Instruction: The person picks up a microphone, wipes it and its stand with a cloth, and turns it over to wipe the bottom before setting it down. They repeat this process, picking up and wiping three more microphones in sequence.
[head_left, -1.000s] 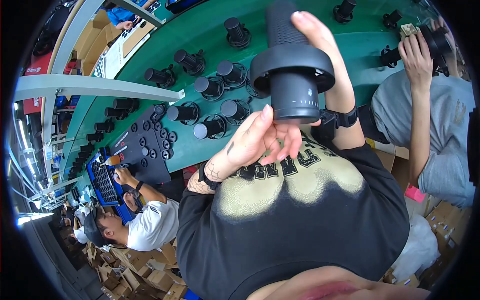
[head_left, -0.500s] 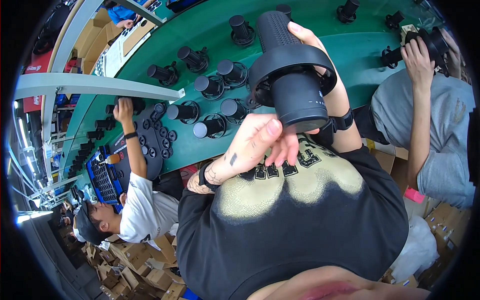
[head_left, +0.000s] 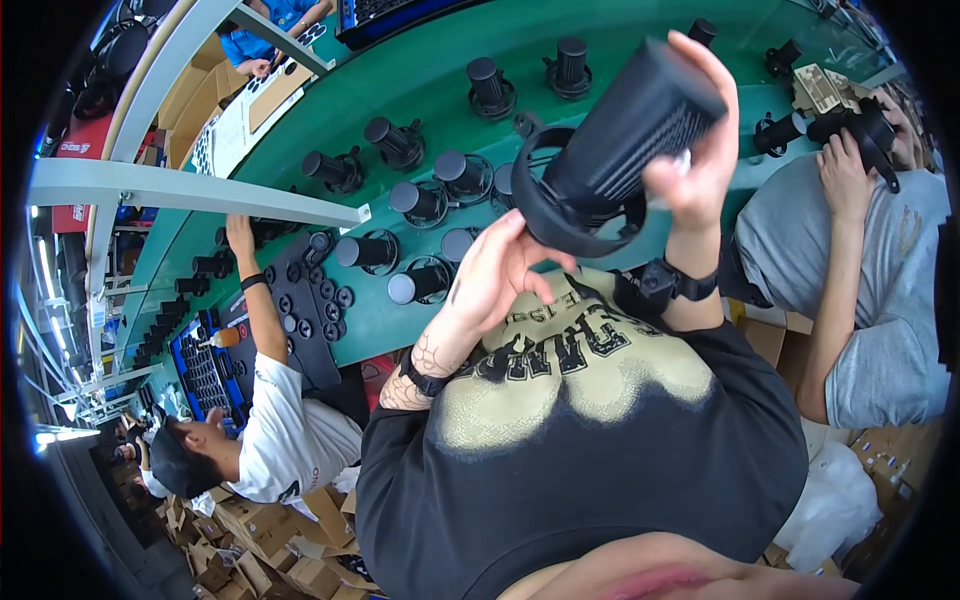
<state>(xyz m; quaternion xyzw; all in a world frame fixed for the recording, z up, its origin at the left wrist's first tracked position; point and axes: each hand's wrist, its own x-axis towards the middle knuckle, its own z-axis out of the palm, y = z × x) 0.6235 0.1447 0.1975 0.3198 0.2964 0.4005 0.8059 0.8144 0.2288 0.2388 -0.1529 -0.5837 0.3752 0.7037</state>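
A black cylindrical microphone [head_left: 635,130] with a ring-shaped mount [head_left: 545,215] is held up tilted in front of my chest, its grille end toward the upper right. My right hand [head_left: 700,150] wraps the grille end from the right, fingers along the far side. Its thumb is smeared by motion. At the ring's lower left, my left hand [head_left: 500,270] pinches the rim with thumb and fingertips; the other fingers are loosely curled. Some fingers of both hands are hidden behind the microphone. Close behind, similar microphones [head_left: 415,200] stand in their mounts on the green table [head_left: 440,110].
A co-worker in white [head_left: 290,425] reaches to the table at left, by a dark mat [head_left: 300,350] with small round parts. Another in grey [head_left: 850,260] handles a black microphone [head_left: 865,130] at right. A metal beam [head_left: 200,190] crosses the left side. Cardboard boxes [head_left: 260,540] lie below.
The microphone has been turned over and tilted: its grille end now points upper right and nearer. My right hand has moved up and right; my left has shifted from the base to the ring.
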